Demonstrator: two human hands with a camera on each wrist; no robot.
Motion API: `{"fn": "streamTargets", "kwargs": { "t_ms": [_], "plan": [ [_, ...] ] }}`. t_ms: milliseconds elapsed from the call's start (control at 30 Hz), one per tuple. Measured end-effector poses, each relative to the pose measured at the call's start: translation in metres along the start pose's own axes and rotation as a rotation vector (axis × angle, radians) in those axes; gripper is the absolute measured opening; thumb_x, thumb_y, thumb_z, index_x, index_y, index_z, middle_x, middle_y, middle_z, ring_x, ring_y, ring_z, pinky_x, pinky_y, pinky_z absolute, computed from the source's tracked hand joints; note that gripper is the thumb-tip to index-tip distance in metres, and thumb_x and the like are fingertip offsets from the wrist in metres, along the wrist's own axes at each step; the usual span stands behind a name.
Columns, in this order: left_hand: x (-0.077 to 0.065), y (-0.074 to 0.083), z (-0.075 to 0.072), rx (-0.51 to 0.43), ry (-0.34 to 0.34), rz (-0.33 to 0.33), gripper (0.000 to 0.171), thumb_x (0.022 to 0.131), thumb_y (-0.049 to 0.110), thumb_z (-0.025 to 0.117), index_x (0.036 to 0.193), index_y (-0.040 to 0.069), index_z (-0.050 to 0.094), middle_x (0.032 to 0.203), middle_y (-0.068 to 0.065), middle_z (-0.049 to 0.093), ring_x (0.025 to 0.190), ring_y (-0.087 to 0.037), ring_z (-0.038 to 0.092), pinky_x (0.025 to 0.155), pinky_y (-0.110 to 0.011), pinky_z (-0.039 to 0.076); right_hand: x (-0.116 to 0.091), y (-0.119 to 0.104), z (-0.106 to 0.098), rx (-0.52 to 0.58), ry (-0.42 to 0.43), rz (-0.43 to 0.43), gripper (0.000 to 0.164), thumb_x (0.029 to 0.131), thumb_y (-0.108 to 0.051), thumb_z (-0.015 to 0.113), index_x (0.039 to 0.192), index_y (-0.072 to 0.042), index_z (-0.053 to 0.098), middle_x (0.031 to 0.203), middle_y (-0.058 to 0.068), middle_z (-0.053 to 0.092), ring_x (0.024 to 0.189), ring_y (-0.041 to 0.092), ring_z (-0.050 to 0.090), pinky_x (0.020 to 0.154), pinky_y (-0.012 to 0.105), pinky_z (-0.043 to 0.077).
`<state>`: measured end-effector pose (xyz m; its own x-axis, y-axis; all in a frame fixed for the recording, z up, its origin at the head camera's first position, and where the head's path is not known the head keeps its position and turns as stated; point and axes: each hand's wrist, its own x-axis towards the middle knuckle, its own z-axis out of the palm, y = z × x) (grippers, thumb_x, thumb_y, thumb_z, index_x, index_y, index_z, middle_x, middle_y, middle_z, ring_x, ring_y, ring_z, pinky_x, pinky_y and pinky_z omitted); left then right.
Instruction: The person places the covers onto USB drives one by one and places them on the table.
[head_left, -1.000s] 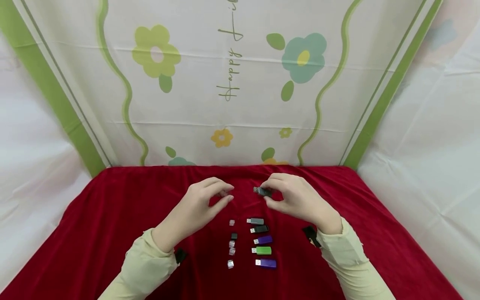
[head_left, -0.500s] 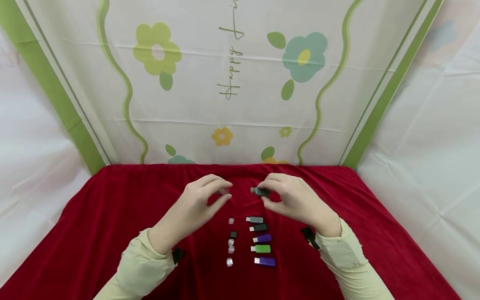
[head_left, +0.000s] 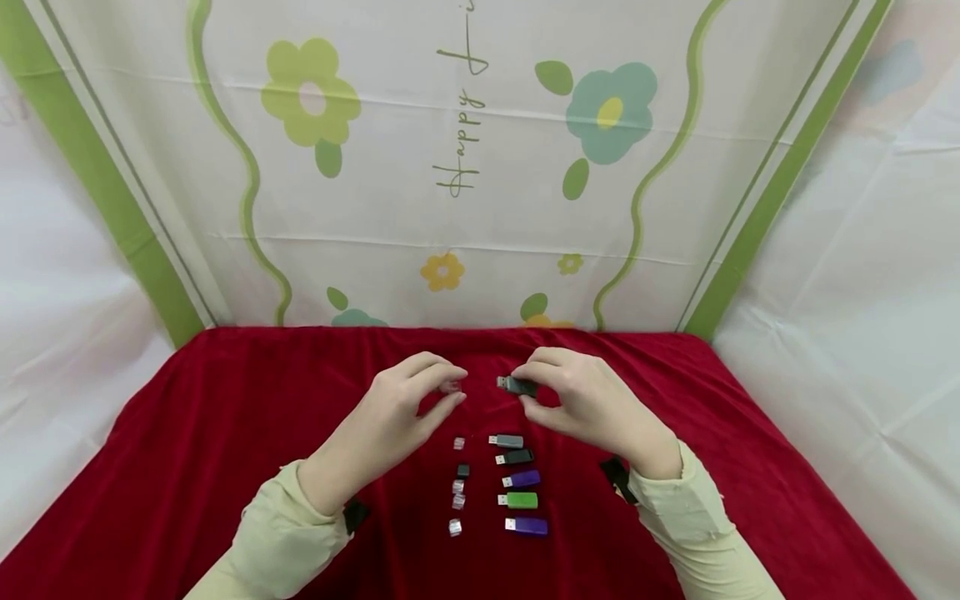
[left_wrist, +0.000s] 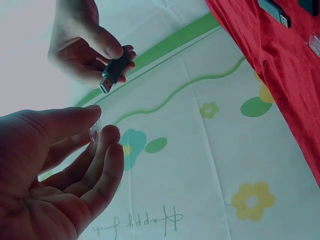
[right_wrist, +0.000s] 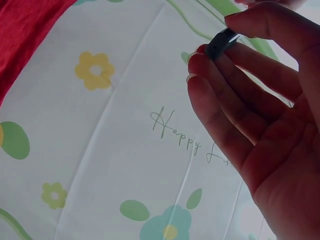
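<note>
1. Where the red velvet of the tabletop ends at its far edge, a creased white fabric backdrop rises, printed with rounded flowers, wavy green bands and the script word "Happy".
2. Above the tabletop, towards its far edge, two hands face each other, with wrinkled, pale cream sleeves behind them. The right hand pinches a dark USB stick between thumb and fingers; the left hand pinches a small clear plastic cap. The gap between stick and left fingertips is a little narrower than a second ago, yet stick and cap remain apart.
3. That held stick has a slim, dark body and a silver, rectangular metal plug aimed at the left hand.
4. Between the forearms, five sticks lie in a column, as before, plugs towards the tabletop's left edge. Counting from the far edge: grey stick, black stick, purple stick, green stick, blue-purple stick.
5. Beside their plugs runs a column of little blocky caps: four clear caps and one black cap.
</note>
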<state>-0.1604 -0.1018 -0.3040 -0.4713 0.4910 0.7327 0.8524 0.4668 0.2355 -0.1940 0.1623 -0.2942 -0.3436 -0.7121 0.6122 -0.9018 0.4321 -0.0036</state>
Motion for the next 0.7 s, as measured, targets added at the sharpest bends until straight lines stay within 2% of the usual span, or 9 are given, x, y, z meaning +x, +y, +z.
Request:
{"fn": "streamTargets", "kwargs": {
  "t_ms": [300,700],
  "plan": [
    [0.0008,0.0069,0.0018,-0.01,-0.008,0.002,0.033,0.078,0.001,0.083,0.107,0.002,0.067,0.1,-0.005,0.063,0.083,-0.011,0.064,0.074,-0.025,0.055,0.0028,-0.0044,-0.0034,-0.018,-0.01,-0.005,0.018,0.076,-0.004,0.076,0.093,-0.006,0.072,0.087,-0.003,0.061,0.068,0.006,0.051,0.058,0.019,0.046],
    [0.0044,0.0077,0.0053,-0.026,-0.006,0.016,0.034,0.076,0.0,0.084,0.105,0.001,0.067,0.098,-0.004,0.065,0.081,-0.01,0.065,0.074,-0.019,0.052,0.0047,-0.0096,-0.0021,-0.009,-0.002,-0.023,0.018,0.075,-0.002,0.077,0.092,-0.006,0.071,0.088,-0.003,0.061,0.068,0.005,0.052,0.056,0.017,0.046]
  ]
}}
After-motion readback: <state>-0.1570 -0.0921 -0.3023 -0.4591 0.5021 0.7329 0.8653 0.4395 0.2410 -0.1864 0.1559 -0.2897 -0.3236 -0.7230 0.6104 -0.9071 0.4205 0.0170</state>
